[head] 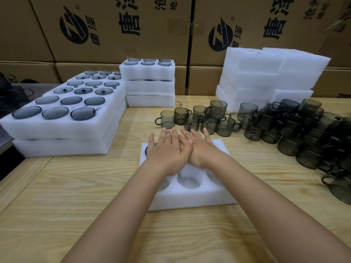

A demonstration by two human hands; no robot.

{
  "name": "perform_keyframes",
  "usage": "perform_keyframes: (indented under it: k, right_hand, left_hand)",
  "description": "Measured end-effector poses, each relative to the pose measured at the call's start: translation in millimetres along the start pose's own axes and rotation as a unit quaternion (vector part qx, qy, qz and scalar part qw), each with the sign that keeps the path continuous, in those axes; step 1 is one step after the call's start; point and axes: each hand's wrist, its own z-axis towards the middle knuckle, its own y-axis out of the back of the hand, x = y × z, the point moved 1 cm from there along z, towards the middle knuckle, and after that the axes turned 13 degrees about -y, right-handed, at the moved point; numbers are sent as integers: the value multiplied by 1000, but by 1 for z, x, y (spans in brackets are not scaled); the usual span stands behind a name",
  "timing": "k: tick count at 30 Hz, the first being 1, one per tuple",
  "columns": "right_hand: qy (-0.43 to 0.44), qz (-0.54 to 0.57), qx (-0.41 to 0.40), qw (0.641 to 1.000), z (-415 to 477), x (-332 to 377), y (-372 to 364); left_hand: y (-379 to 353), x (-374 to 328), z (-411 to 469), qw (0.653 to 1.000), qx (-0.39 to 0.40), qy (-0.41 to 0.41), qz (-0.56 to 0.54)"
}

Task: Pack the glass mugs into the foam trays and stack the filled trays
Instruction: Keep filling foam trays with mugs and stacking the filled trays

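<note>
A white foam tray [190, 194] lies on the wooden table in front of me. Its near row of round holes stands empty. Both hands lie flat on its far half, fingers spread, the left partly overlapping the right. My left hand [167, 149] covers a dark mug rim [146, 150] that peeks out at the tray's far left corner. My right hand [201, 147] holds nothing that I can see. Loose smoky glass mugs [199, 120] stand just beyond the tray, and several more are piled at the right [307, 130].
Filled foam trays are stacked at the left [62, 118] and at the back centre [148, 80]. Empty foam trays [266, 73] are piled at the back right. Cardboard boxes [114, 25] wall off the far side. The table's left edge [24, 164] drops off.
</note>
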Motion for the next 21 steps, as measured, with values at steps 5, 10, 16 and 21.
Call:
perform_keyframes:
  k: [5,10,16,21]
  right_hand:
    - [-6,10,-56,998,-2,4,-3]
    - [-71,26,-42,996,8,6,-3]
    - [-101,107,-31,989,30,9,-8]
    - [-76,257,-182,946,33,4,3]
  left_hand:
    - [-9,-24,-17,992,-83,91,24]
    - [-8,-40,-42,963,-259,25,74]
    - [-30,-50,-51,948,-308,-50,65]
    - [-37,-44,-42,904,-411,-83,90]
